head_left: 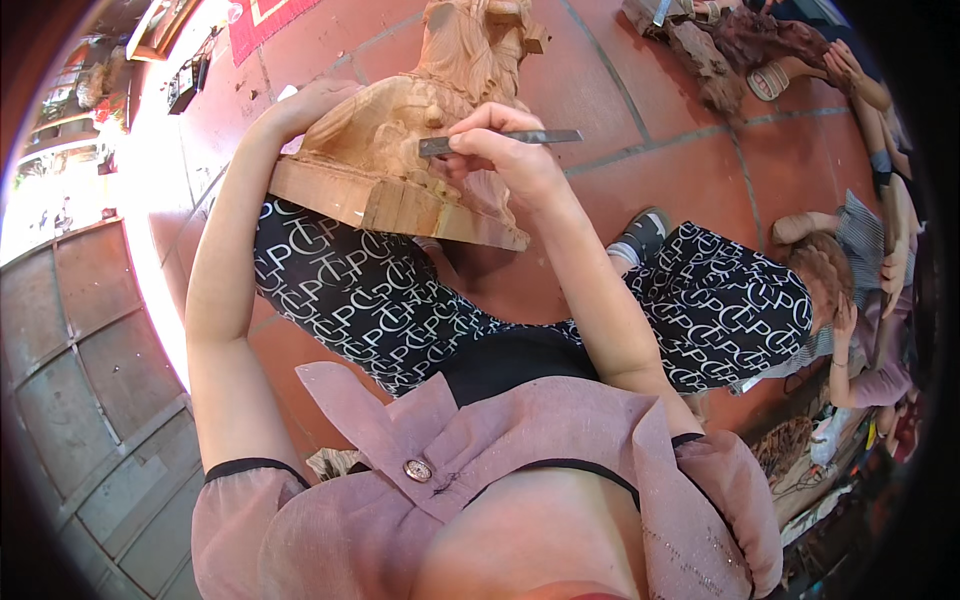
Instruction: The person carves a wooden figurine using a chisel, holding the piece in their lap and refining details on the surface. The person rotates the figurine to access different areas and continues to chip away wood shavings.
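A pale wooden carving (400,150) with a flat slab base rests tilted on my left knee. My left hand (310,105) lies over its upper left side, steadying it. My right hand (500,155) is closed around a thin grey metal carving tool (500,140), held level with its tip against the carved face of the wood. My legs in black trousers with a white pattern (400,300) spread beneath the carving.
Red floor tiles (660,170) lie all around. A dark carved wood piece (740,50) sits at the upper right. Another person (850,290) sits at the right rim, and other hands (845,65) work there. A grey panelled door (80,340) is at the left.
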Demonstrator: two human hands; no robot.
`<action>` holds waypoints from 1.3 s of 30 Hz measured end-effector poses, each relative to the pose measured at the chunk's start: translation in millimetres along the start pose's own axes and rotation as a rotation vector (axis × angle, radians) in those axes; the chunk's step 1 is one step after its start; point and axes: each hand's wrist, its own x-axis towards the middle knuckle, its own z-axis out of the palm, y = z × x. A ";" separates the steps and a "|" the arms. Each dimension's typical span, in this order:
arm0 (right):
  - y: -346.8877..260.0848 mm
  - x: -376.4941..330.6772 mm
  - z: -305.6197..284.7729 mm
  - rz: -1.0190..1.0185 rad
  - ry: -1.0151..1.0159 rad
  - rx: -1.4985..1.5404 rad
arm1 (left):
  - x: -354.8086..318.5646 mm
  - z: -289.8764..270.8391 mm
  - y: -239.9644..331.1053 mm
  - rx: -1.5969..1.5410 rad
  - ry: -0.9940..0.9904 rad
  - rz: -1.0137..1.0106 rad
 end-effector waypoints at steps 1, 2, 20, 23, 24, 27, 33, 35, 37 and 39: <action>1.3 0.9 -10.6 -0.036 -0.011 -0.050 | 6.5 -1.0 -5.0 -0.013 0.024 0.050; 0.1 3.5 -17.3 -0.074 -0.022 -0.102 | 12.3 -4.0 -7.7 -0.025 0.049 0.101; -3.9 4.6 2.9 -0.014 0.065 0.046 | 0.5 3.7 -13.7 -0.059 0.047 0.088; 1.2 8.4 3.0 0.006 0.086 0.054 | -0.2 6.2 -1.3 -0.088 0.037 0.000; 2.1 5.5 -2.4 -0.003 0.107 0.022 | -2.3 7.0 0.5 -0.096 0.045 0.001; -0.7 -0.6 -12.5 -0.025 0.123 -0.010 | -4.9 7.8 -1.1 -0.095 0.064 0.025; -10.0 8.7 9.2 0.007 0.061 0.030 | 0.0 3.9 -9.9 -0.062 0.042 0.051; -7.1 16.9 2.1 0.024 0.069 -0.047 | 1.8 3.8 -8.6 -0.075 0.030 0.044; -14.0 10.1 -8.3 -0.014 0.095 -0.156 | 0.5 3.8 -8.2 -0.023 0.054 0.071; -22.1 2.3 -10.1 -0.035 0.134 -0.161 | -1.6 4.3 -3.4 -0.005 0.050 0.051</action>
